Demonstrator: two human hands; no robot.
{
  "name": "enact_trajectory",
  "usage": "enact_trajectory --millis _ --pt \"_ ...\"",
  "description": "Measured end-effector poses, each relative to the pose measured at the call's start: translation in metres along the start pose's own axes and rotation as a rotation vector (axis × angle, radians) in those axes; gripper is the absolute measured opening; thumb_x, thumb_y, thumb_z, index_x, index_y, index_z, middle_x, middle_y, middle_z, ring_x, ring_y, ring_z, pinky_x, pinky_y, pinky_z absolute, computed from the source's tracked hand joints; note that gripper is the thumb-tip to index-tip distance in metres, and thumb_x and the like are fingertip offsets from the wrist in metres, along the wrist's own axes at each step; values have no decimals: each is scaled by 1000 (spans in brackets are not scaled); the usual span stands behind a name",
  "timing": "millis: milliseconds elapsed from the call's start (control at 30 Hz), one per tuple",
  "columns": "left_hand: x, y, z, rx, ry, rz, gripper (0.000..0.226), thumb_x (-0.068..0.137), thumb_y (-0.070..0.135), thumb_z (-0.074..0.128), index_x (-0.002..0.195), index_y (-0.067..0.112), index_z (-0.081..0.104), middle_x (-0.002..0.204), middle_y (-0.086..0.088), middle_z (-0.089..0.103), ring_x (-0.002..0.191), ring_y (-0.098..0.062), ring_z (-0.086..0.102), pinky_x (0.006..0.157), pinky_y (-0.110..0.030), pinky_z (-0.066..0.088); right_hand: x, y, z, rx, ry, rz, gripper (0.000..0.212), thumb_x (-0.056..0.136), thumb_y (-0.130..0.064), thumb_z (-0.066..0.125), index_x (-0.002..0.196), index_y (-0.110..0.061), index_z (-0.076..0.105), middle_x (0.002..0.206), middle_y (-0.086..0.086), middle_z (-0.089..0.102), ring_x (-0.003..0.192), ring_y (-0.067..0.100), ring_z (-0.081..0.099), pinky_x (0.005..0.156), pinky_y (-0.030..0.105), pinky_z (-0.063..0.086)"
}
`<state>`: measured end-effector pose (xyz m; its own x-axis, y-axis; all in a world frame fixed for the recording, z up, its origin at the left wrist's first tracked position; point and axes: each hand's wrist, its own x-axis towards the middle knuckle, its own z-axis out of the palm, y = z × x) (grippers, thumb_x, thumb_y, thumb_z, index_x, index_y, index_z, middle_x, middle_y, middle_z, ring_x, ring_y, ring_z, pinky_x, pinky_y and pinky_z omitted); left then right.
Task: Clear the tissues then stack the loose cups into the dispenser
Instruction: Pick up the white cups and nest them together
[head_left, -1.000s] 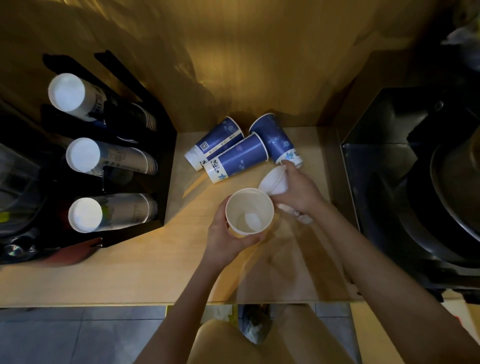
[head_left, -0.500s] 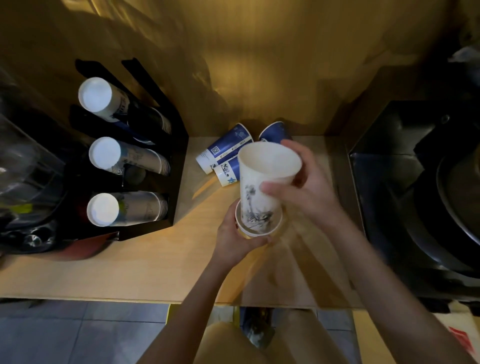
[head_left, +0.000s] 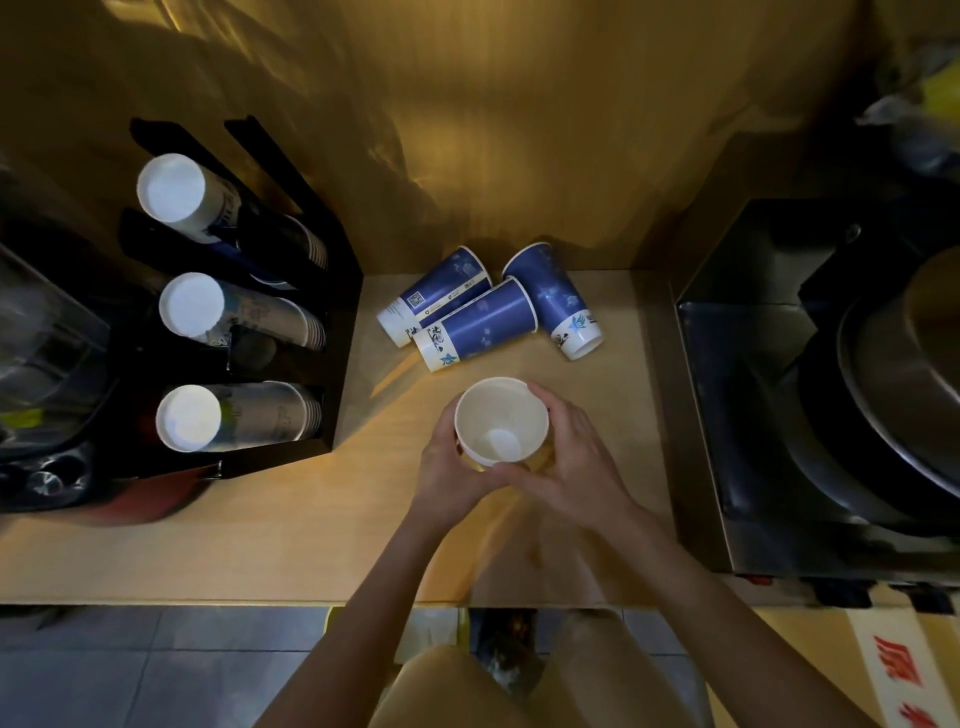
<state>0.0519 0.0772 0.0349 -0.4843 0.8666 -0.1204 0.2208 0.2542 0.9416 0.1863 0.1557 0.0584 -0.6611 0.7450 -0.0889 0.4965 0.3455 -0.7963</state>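
both hands, left hand (head_left: 451, 464) and right hand (head_left: 576, 457), wrap the white cup (head_left: 501, 422) mid-bench; next, blue cups (head_left: 475, 325) by the back edge

White cup (head_left: 501, 422): paper, matt white inside, smooth rim.
Blue cups (head_left: 480, 325): paper, printed blue with white bands, slight sheen.
Dispenser (head_left: 340, 332): black, smooth, dull gloss, looks like plastic.
Stacked cups (head_left: 189, 420): paper, matt white bases.
Counter (head_left: 291, 525): light wood-look board, smooth, matt.
Back wall (head_left: 519, 130): wood-look panel, satin sheen.
Appliance (head_left: 753, 426): brushed metal casing, reflective.
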Motion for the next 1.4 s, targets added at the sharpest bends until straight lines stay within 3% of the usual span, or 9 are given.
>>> enact_trajectory --millis 133,267,467,733,833,1000,1133,1267,1400 --pt "5 6 0 65 -13 20 89 44 41 81 118 47 32 114 28 46 103 9 50 78 -1 42 4 -5 -2 123 -16 66 90 62 -40 80 136 -29 28 134 -10 44 120 8 43 99 30 44" --pt "20 26 15 134 -88 72 107 50 29 87 137 20 24 135 0 45 119 -11 44 95 -28 44 12 1 -26 77 29 139 92 59 -39 82 134 -32 29 131 -9 46 117 11 45 96 35 47" --pt "41 55 59 110 -200 131 89 59 27 84 128 31 29 130 6 44 117 -8 42 90 -20 38 10 21 -62 96 113 238 95 57 -33 80 136 -26 29 131 0 48 117 20 48 94 37 46" --pt "55 58 90 276 -264 158 95 60 40 81 137 22 26 139 -3 43 123 -18 45 101 -40 45 4 37 -79 24 197 265 85 69 -23 77 139 -21 29 138 3 43 122 14 44 92 23 36" --pt "59 58 88 338 -283 171 96 62 38 80 138 20 24 141 -5 42 124 -20 44 101 -40 45 7 39 -83 -11 176 289 84 68 -31 78 138 -21 31 136 3 45 121 17 46 96 28 41" --pt "58 56 76 485 -338 240 108 57 52 77 140 19 16 140 -5 43 122 -20 46 94 -45 50 21 30 -94 -29 210 347 49 79 -43 65 117 -17 49 114 6 61 101 23 59 87 45 52" --pt "63 70 57 599 -486 196 116 62 37 79 144 14 0 150 -10 26 133 -25 32 106 -45 39 39 19 -100 -390 226 306 37 87 -47 50 106 -15 54 106 8 63 91 23 60 78 40 53" --pt "80 89 29 803 -534 217 80 77 25 65 142 13 19 146 -10 34 130 -25 37 105 -37 36 71 3 -113 -615 139 232 32 88 -40 51 109 -16 54 104 8 65 89 24 62 73 35 49" --pt "113 94 5 1005 -306 378 36 84 16 48 119 6 51 122 -14 55 111 -29 50 91 -39 42 111 -7 -115 -688 33 170 31 87 -35 53 111 -15 56 105 8 66 92 24 64 79 40 52"
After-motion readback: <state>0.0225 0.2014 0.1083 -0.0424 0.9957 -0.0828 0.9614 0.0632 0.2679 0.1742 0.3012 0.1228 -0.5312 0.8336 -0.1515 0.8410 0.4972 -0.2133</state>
